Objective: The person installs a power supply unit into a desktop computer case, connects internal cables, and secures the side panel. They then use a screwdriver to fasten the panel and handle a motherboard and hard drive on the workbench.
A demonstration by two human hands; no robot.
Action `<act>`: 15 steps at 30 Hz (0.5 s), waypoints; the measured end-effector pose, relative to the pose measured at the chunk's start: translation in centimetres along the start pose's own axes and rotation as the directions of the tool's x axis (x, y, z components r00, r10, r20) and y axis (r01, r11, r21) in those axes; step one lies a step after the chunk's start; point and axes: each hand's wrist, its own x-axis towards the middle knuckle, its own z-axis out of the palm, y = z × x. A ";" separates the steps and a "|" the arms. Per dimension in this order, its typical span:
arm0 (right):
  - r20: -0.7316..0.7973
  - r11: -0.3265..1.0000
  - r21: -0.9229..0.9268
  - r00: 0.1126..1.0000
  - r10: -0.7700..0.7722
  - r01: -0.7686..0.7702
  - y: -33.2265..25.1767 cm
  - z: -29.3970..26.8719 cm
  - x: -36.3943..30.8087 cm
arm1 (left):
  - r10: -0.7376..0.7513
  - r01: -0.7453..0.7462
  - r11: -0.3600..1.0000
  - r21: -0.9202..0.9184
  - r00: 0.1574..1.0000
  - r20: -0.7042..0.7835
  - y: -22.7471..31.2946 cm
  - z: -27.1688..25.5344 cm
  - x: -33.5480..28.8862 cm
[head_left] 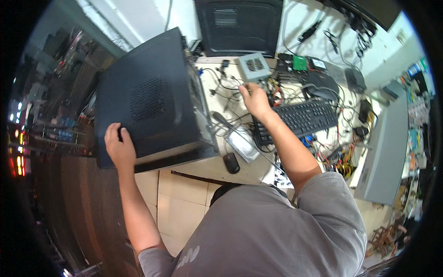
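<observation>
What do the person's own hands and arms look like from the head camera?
Left hand and right hand are both bare, with no gloves or watch visible. The forearms are uncovered too; short grey sleeves end on the upper arms. The grey shirt has a pale mark low on its left.

The computer case (150,99) sits left of the mouse (231,163) and keyboard (307,118) on the table (252,173).

Keyboard (314,116), black, on the surface (258,174). Mouse (231,163), black, just beside a flat silver box (243,145). Panel (240,34), black, vented, standing against the wall (182,16). Circuit board (299,63), green, near the surface's back. Long grey box (383,147), far right. Floor (180,196), pale, tiled.
</observation>
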 end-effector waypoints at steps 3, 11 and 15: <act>0.005 0.999 0.000 0.999 -0.041 0.041 0.2 -2.0 -5.7 | -0.012 0.010 0.999 0.038 0.999 0.033 -0.6 0.3 -0.1; 0.202 0.996 0.082 0.979 0.029 -0.047 -2.7 -6.1 -22.9 | 0.054 -0.054 0.999 0.002 0.998 0.039 -3.1 1.4 0.7; 0.143 0.998 -0.009 0.988 0.055 -0.055 -2.2 -8.9 -31.7 | 0.087 -0.087 0.996 -0.011 0.995 0.052 -4.3 2.1 1.6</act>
